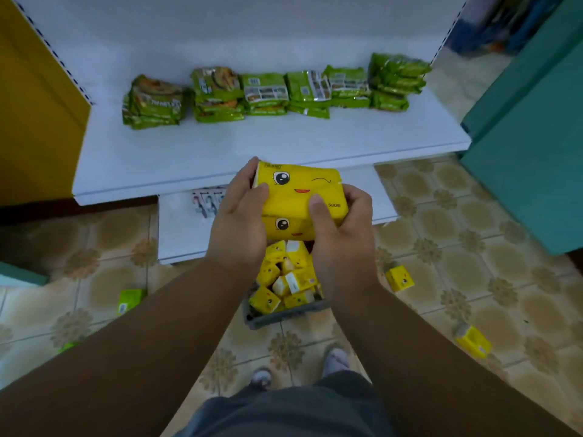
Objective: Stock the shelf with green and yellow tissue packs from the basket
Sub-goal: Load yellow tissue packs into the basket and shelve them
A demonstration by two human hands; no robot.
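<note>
- Patterned beige floor tiles (441, 247) ran under a white metal shelf (220, 146), with a yellow side panel (34, 105) on its left and a teal cabinet (530, 152) on the right.
- Along the far part of the shelf we saw a row of stacked green plastic-wrapped tissue packs (271, 93), six piles side by side.
- Our left hand (239, 222) and right hand (340, 234) together clamped two yellow tissue packs with cartoon faces (296, 197), one stacked on the other, thumbs pressed on the front and fingers curled round the sides.
- We held that pair just near of the shelf's front edge, above a lower white ledge (183, 228).
- Directly below the hands stood a dark grey plastic basket (277, 316) on the floor, holding many small yellow tissue packs (284, 279) in a jumble.
- Loose on the tiles lay a yellow pack (400, 278) right of the basket, another yellow pack (473, 342) nearer and further right, and a green pack (129, 299) to the left.
</note>
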